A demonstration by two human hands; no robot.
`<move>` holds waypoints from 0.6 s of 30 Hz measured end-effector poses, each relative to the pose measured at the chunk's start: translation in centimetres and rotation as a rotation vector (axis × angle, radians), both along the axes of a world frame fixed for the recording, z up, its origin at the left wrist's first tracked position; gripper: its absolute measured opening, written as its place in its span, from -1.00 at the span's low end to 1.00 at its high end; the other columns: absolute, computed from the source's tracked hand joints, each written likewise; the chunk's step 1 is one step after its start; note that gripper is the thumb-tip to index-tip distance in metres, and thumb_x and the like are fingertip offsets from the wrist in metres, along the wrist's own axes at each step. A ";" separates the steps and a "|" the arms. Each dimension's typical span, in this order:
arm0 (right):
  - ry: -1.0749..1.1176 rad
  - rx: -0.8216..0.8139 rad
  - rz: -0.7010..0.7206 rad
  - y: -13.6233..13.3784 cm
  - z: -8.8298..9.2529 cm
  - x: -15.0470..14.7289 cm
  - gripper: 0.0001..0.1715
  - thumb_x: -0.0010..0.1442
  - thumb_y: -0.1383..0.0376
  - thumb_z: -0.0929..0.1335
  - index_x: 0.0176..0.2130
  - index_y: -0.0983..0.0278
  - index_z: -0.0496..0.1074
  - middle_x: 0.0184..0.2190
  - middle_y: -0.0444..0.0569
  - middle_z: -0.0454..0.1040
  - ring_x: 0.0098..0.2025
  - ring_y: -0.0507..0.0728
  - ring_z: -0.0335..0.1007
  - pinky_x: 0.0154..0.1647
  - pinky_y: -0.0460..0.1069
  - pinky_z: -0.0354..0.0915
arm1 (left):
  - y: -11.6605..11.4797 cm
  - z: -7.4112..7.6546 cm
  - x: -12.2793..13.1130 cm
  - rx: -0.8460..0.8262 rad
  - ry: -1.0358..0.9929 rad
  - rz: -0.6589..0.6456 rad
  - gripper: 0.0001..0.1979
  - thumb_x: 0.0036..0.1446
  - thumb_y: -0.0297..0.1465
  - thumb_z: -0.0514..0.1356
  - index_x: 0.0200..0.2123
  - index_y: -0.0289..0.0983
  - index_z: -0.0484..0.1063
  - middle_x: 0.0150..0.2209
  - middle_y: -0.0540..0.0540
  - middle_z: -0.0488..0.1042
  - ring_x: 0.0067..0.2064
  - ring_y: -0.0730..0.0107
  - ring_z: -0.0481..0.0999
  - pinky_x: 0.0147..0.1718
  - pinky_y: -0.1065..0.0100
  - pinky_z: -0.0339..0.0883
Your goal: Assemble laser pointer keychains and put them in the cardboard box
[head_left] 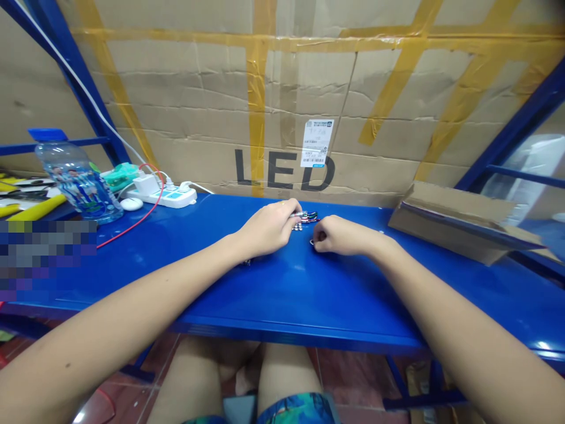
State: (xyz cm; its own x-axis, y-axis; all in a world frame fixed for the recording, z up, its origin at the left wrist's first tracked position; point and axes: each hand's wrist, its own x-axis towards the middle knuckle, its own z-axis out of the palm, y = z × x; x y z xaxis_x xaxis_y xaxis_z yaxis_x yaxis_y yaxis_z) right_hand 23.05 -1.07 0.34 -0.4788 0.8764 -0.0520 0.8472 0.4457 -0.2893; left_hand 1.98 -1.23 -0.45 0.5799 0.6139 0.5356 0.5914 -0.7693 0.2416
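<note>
Both of my hands rest on the blue metal table (273, 294) near its far edge. My left hand (269, 227) is closed on a bunch of small metal parts with red and blue wires (305, 218). My right hand (342, 237) lies just right of it with curled fingers pinching a tiny metal piece (312, 241) that I cannot make out. The two hands are a few centimetres apart. More small pieces lie on the table by my left wrist (246, 262).
A taped cardboard sheet marked LED (282, 171) stands behind the table. At the left are a water bottle (79, 182), a white power strip (170, 195) with a red wire and a white mouse (131, 204). A flat cardboard box (459, 227) lies at the right.
</note>
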 end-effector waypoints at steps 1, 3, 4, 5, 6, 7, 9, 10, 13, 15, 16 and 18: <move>0.032 0.000 0.018 -0.2 0.1 -0.3 -0.95 -0.01 0.40 0.39 -0.49 0.28 0.47 -0.54 -0.08 0.48 -0.53 0.04 0.27 -0.52 -0.04 0.09 | 0.1 0.0 0.0 0.006 -0.008 0.007 -0.86 0.33 -0.43 0.03 -0.12 -0.28 0.35 -0.19 -0.16 0.54 -0.19 0.23 0.51 -0.20 0.20 0.35; 0.123 0.028 0.022 -0.4 0.3 -0.4 -0.92 0.02 0.36 0.36 -0.50 0.29 0.43 -0.56 -0.11 0.44 -0.53 0.03 0.26 -0.52 -0.05 0.09 | 0.2 0.0 0.0 0.001 -0.009 0.027 -0.84 0.32 -0.42 0.03 -0.10 -0.28 0.35 -0.19 -0.16 0.53 -0.20 0.23 0.50 -0.22 0.21 0.35; 0.167 0.044 0.010 -0.3 0.3 -0.3 -0.89 0.04 0.34 0.34 -0.51 0.28 0.40 -0.58 -0.12 0.41 -0.53 0.02 0.24 -0.52 -0.05 0.08 | 0.3 -0.1 0.0 -0.009 0.004 0.035 -0.84 0.32 -0.41 0.03 -0.11 -0.28 0.36 -0.19 -0.16 0.53 -0.20 0.22 0.50 -0.23 0.21 0.35; 0.206 0.056 -0.007 -0.1 0.4 0.0 -0.86 0.07 0.34 0.32 -0.51 0.28 0.39 -0.59 -0.12 0.39 -0.54 0.02 0.22 -0.53 -0.06 0.07 | 0.3 -0.2 0.0 -0.022 0.030 0.038 -0.84 0.32 -0.39 0.04 -0.12 -0.28 0.38 -0.19 -0.16 0.53 -0.20 0.22 0.50 -0.22 0.20 0.35; 0.238 0.063 -0.026 0.1 0.4 0.4 -0.86 0.08 0.33 0.30 -0.50 0.28 0.38 -0.59 -0.12 0.38 -0.54 0.02 0.21 -0.53 -0.06 0.07 | 0.3 -0.4 0.0 -0.034 0.068 0.031 -0.83 0.32 -0.37 0.06 -0.15 -0.28 0.40 -0.19 -0.16 0.53 -0.18 0.20 0.50 -0.21 0.20 0.35; 0.260 0.069 -0.044 0.3 0.4 0.8 -0.87 0.09 0.33 0.29 -0.48 0.28 0.38 -0.58 -0.12 0.39 -0.54 0.02 0.21 -0.52 -0.06 0.08 | 0.3 -0.5 0.1 -0.045 0.115 0.013 -0.83 0.31 -0.36 0.07 -0.17 -0.28 0.43 -0.19 -0.16 0.53 -0.16 0.19 0.50 -0.18 0.18 0.35; 0.272 0.077 -0.073 0.9 0.4 1.6 -0.90 0.08 0.34 0.30 -0.46 0.28 0.38 -0.56 -0.10 0.42 -0.53 0.03 0.25 -0.51 -0.06 0.11 | 0.2 -1.0 0.3 -0.070 0.222 -0.042 -0.83 0.29 -0.35 0.11 -0.22 -0.28 0.47 -0.20 -0.15 0.54 -0.12 0.15 0.48 -0.12 0.15 0.35; 0.270 0.081 -0.086 1.1 0.3 1.9 -0.91 0.08 0.34 0.30 -0.45 0.28 0.38 -0.56 -0.10 0.44 -0.52 0.03 0.27 -0.50 -0.07 0.13 | 0.2 -1.1 0.4 -0.086 0.271 -0.071 -0.84 0.28 -0.35 0.12 -0.24 -0.28 0.49 -0.20 -0.15 0.54 -0.10 0.14 0.48 -0.08 0.14 0.34; 0.284 0.058 -0.117 1.4 0.2 2.4 -0.92 0.08 0.34 0.30 -0.44 0.28 0.37 -0.57 -0.09 0.45 -0.54 0.04 0.31 -0.52 -0.07 0.15 | 0.5 -1.2 0.6 -0.157 0.361 -0.117 -0.83 0.27 -0.37 0.14 -0.21 -0.29 0.52 -0.19 -0.16 0.56 -0.08 0.15 0.47 -0.04 0.13 0.33; 0.341 0.033 -0.122 1.6 0.1 2.3 -0.93 0.07 0.35 0.31 -0.45 0.28 0.36 -0.59 -0.10 0.44 -0.56 0.03 0.30 -0.55 -0.08 0.16 | 0.4 -0.8 0.7 -0.179 0.373 -0.100 -0.79 0.26 -0.34 0.16 -0.14 -0.30 0.52 -0.14 -0.20 0.56 -0.04 0.10 0.46 -0.01 0.09 0.33; 0.389 0.016 -0.128 1.6 0.1 2.3 -0.94 0.06 0.35 0.31 -0.45 0.28 0.35 -0.60 -0.11 0.42 -0.58 0.02 0.28 -0.56 -0.08 0.15 | 0.0 -0.6 0.9 -0.172 0.360 -0.086 -0.77 0.26 -0.32 0.17 -0.12 -0.31 0.52 -0.13 -0.23 0.55 -0.01 0.06 0.45 0.03 0.03 0.32; 0.535 -0.039 -0.143 1.9 0.1 2.4 -0.94 0.04 0.36 0.32 -0.47 0.27 0.33 -0.64 -0.14 0.36 -0.62 -0.01 0.21 -0.59 -0.09 0.13 | -2.1 -0.3 1.8 -0.172 0.285 -0.095 -0.74 0.25 -0.28 0.17 -0.13 -0.32 0.53 -0.11 -0.28 0.54 0.06 -0.04 0.42 0.11 -0.12 0.24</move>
